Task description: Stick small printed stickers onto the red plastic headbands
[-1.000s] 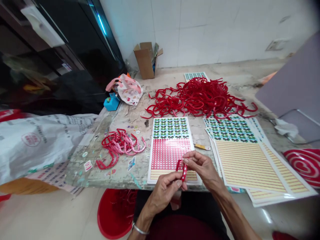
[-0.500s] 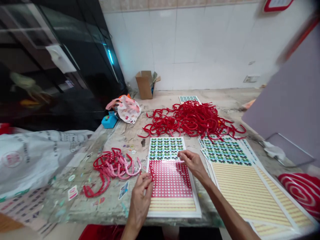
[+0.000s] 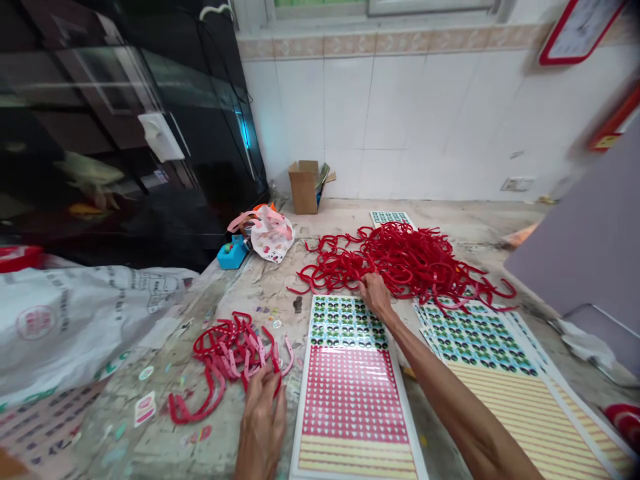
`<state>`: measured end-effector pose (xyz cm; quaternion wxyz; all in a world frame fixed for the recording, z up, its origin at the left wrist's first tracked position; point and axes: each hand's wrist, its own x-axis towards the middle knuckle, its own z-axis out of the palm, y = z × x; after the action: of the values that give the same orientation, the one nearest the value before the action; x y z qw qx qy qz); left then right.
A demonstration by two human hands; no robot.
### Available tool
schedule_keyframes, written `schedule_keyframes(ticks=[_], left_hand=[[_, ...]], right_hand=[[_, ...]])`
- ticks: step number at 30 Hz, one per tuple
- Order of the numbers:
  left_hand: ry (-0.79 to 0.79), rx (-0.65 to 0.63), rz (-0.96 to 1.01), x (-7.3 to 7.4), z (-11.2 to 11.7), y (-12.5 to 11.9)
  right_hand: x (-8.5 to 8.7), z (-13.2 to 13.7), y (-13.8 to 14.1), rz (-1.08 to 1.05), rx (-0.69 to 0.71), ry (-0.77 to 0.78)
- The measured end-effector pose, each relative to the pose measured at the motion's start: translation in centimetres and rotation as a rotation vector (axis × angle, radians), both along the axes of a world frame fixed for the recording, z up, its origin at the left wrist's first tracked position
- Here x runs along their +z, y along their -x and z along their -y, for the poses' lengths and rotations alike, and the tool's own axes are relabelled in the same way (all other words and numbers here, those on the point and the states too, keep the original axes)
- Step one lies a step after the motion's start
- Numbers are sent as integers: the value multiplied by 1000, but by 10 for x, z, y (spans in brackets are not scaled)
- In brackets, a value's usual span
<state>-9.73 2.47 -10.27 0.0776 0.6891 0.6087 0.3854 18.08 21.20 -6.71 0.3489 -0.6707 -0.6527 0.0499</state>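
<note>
My left hand (image 3: pixel 263 407) is at the near right edge of a small heap of red and pink curved strips (image 3: pixel 235 353). A red curved strip (image 3: pixel 277 375) shows between its closed fingers. Farther back, my right hand (image 3: pixel 376 293) reaches the front edge of a big tangled pile of red curved strips (image 3: pixel 415 257). Its fingers are bent together on a strip there, with the fingertips partly hidden. Between the hands lies a sticker sheet (image 3: pixel 355 393), with green-blue pictures at the top, pink rows of white hearts in the middle and yellow bands below.
More sticker sheets (image 3: pixel 515 400) are stacked at the right, and a small sheet (image 3: pixel 390 218) lies behind the pile. A blue tape dispenser (image 3: pixel 233 255), a patterned cloth bag (image 3: pixel 273 235) and a cardboard box (image 3: pixel 304 190) stand at the back left. A grey panel (image 3: pixel 585 247) leans at the right.
My left hand has moved left, from the sheet to the small heap, with a red strip. My right hand has gone from the sheet's top to the big pile. The view has tilted up.
</note>
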Motion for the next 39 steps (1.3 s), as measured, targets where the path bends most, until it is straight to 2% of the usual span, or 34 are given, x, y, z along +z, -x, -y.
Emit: schedule_keyframes(ticks=[4,8,11,14,17,22,24,25,27,29,30,33,35,39], left_hand=[[11,-23,97,11,1,-14],[64,-105,238,43,-1,-39],[118,-220,356,72,-2,-53],[186,-351,364,90,1,-60],[266,-458,305,97,9,-62],[400,-463,356,92,20,-63],[446,-406,466,85,21,-62],[466,-356,548,81,21,-61],[494,-228,732,71,21,-58],[501,-121,886,61,22,-55],[506,-87,944,56,24,-53],[533,-39,1064,44,29,-50],[540,-12,1130,39,34,-48],[517,50,1227,34,40,-46]], right_hand=[[36,20,-17,48,132,-74],[67,70,-22,64,397,-60],[79,111,-14,44,698,-11],[82,142,-2,39,871,82],[84,161,9,27,976,149],[88,172,11,22,1007,174],[79,170,1,-28,918,118],[71,168,-6,-66,826,75],[47,164,-26,-121,549,-7],[18,162,-45,-63,257,-19],[4,163,-53,-41,209,-2],[-29,171,-62,2,180,38],[-41,180,-61,14,178,49],[-56,196,-58,27,188,27]])
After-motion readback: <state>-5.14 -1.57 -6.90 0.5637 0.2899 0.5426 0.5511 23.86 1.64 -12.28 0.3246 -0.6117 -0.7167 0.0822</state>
